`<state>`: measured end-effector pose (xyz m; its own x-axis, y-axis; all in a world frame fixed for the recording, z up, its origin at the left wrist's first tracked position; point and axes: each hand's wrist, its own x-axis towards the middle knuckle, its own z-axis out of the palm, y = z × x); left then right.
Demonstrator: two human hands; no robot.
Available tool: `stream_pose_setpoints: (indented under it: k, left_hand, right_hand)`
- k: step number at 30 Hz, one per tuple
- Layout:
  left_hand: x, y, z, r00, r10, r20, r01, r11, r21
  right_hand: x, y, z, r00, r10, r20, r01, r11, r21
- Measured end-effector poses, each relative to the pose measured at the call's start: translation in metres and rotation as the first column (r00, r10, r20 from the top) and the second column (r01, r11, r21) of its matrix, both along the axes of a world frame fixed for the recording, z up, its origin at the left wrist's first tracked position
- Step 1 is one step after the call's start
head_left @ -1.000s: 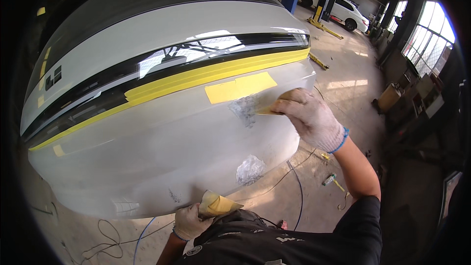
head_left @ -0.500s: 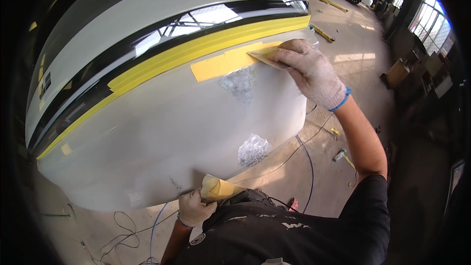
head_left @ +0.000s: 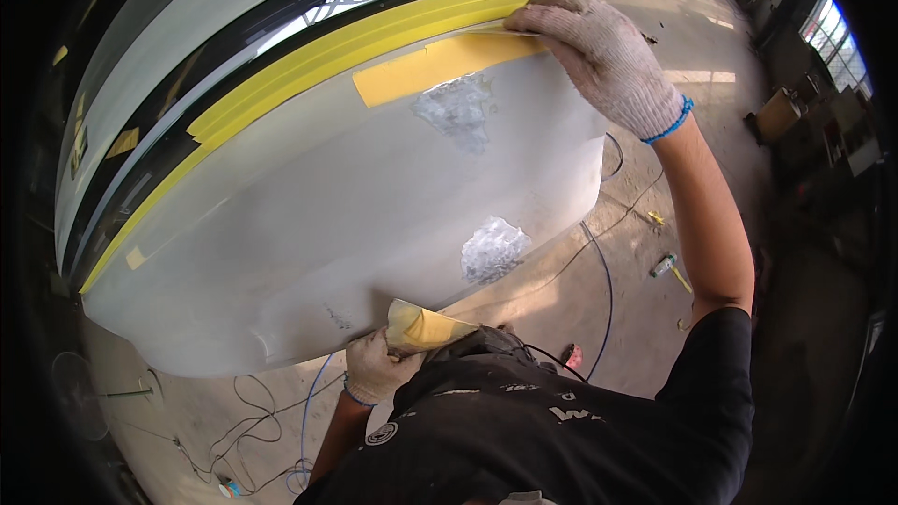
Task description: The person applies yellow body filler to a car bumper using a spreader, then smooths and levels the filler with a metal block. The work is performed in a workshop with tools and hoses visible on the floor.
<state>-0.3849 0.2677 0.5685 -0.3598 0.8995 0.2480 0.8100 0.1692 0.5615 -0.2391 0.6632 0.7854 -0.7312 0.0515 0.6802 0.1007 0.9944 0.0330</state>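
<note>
Since R hand [head_left: 599,61] was moved from grey patch [head_left: 454,110] up to yellow strip [head_left: 412,77] on bumper [head_left: 281,215], patch is left uncovered; thin sheet [head_left: 516,32] is pinched by it, tan sheet [head_left: 423,328] by L hand [head_left: 376,367].

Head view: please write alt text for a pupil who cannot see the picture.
A gloved right hand holds a thin, flat piece at a yellow strip on a pale, patchy car panel, below yellow tape. The gloved left hand holds a yellow sheet by the panel's near edge.

The right hand [head_left: 606,61] stretches forward, palm down; the left hand [head_left: 376,367] curls low.
</note>
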Motion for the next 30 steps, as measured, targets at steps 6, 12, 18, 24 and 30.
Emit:
stream_pose_setpoints:
  k: [6,12,18,24,30]
  left_hand:
    - [-0.003,0.000,-0.005,0.997,-0.002,-0.081,0.008,0.997,0.074]
    - [-0.003,-0.002,-0.006,1.000,0.002,0.013,-0.002,1.000,0.011]
    - [-0.002,-0.002,-0.017,0.999,-0.008,0.038,0.006,0.999,0.039]
    - [0.001,-0.003,-0.015,0.989,0.009,0.150,-0.014,0.999,0.029]
    - [0.012,0.033,0.045,0.763,0.015,0.646,0.027,0.998,-0.055]
  right_hand:
    - [0.022,-0.015,0.005,0.993,0.063,0.099,-0.053,0.994,-0.095]
    - [-0.007,-0.061,0.020,0.995,0.098,0.015,-0.098,0.995,0.015]
    - [-0.039,-0.098,0.000,0.997,0.075,0.032,-0.077,0.996,0.049]
    - [0.037,-0.114,-0.001,0.999,-0.021,0.026,0.025,0.984,-0.177]
    - [0.065,-0.135,-0.070,0.888,-0.161,-0.430,-0.288,0.534,-0.795]
